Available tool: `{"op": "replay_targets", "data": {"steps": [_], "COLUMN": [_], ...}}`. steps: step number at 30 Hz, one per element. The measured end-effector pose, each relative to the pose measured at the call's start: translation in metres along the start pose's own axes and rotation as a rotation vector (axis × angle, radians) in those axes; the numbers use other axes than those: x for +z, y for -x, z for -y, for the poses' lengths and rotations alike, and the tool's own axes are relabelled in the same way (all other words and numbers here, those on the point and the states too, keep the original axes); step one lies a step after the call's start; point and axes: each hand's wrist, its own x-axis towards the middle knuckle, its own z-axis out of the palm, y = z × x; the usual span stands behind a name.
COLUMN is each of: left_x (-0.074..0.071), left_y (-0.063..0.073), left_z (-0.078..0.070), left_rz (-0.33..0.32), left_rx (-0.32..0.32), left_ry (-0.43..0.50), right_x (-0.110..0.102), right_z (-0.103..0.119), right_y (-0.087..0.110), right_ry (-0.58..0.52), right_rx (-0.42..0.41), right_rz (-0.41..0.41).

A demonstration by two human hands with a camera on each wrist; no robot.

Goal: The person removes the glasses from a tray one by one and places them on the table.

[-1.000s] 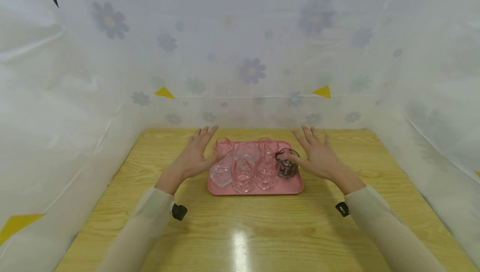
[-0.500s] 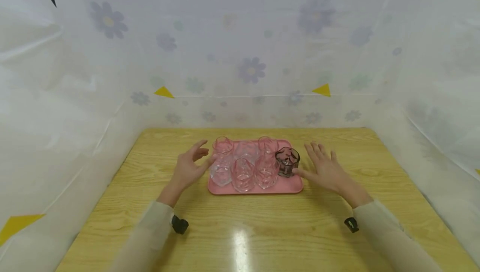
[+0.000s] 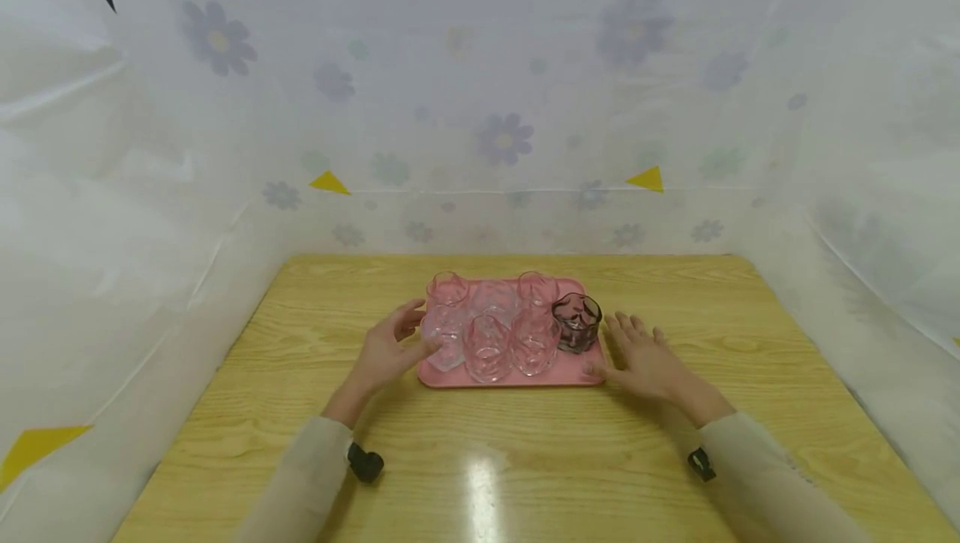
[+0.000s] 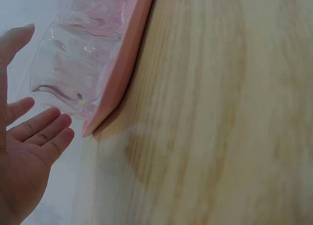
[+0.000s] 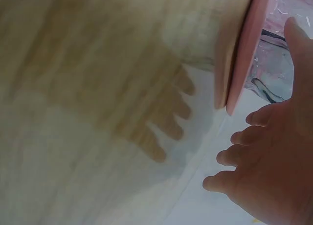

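A pink tray point(image 3: 566, 373) lies on the table, carrying several glasses set close together. Most are clear or pink-tinted, such as the pink-looking glass point(image 3: 487, 351) at the front; a dark smoky glass point(image 3: 577, 325) stands at the right end. My left hand point(image 3: 386, 351) is at the tray's left end, thumb reaching over the rim by a clear glass point(image 4: 68, 63), fingers loosely bent. At the right end, my right hand point(image 3: 651, 364) spreads its fingers outside the rim, thumb above the front corner. Whether either hand touches the tray I cannot tell. Both hold nothing.
The wooden table point(image 3: 480, 443) extends around the tray, with a light reflection near the front. White flower-patterned sheeting point(image 3: 502, 93) stands behind and on both sides, bearing yellow and dark triangles. A small dark device point(image 3: 365, 463) sits at each wrist.
Both hands have come down and nearer to me, settling beside the tray's two ends. The left fingers have bent more; the right hand first moved outward, then slightly back in. Tray and glasses look unmoved.
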Motion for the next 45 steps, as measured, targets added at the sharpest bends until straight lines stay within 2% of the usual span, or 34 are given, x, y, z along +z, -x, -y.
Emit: {"op": "replay_targets", "data": {"steps": [11,20,27,45], "left_x": [0.009,0.013,0.015,0.015], "left_y": [0.002,0.001,0.001,-0.006], "left_z": [0.006,0.004,0.003,0.001], "left_rz": [0.019,0.031,0.040,0.053], "left_rx": [-0.016,-0.032,-0.060,-0.078], "left_ry": [0.027,0.044,0.020,-0.041], "right_x": [0.007,0.007,0.004,0.009], "right_z": [-0.002,-0.001,0.000,-0.004], "right_y": [0.003,0.003,0.003,0.002], "right_ry": [-0.014,-0.015,-0.027,-0.051], "right_rx": [-0.013,-0.017,-0.015,0.002], "right_rz": [0.069,0.074,0.087,0.110]}}
